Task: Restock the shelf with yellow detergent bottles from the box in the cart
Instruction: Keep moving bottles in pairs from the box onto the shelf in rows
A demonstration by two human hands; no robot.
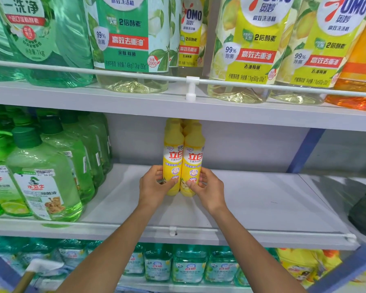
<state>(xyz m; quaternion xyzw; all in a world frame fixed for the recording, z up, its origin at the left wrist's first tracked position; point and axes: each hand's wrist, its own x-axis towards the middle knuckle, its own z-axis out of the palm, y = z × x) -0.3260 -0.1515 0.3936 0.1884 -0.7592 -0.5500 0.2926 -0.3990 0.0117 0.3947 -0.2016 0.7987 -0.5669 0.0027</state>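
Between the left hand (154,185) and right hand (207,187), a left yellow bottle (173,157) and a right yellow bottle (192,159) are standing upright and touching on the white shelf (262,199), with more yellow bottles (174,124) lining up just beyond them. Each hand is curling its fingers round its nearer bottle. Clear bottles of green liquid (42,182) are standing left of the left hand.

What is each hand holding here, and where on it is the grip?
The left hand grips the left yellow bottle, the right hand the right yellow bottle, each by its lower body, over the label.
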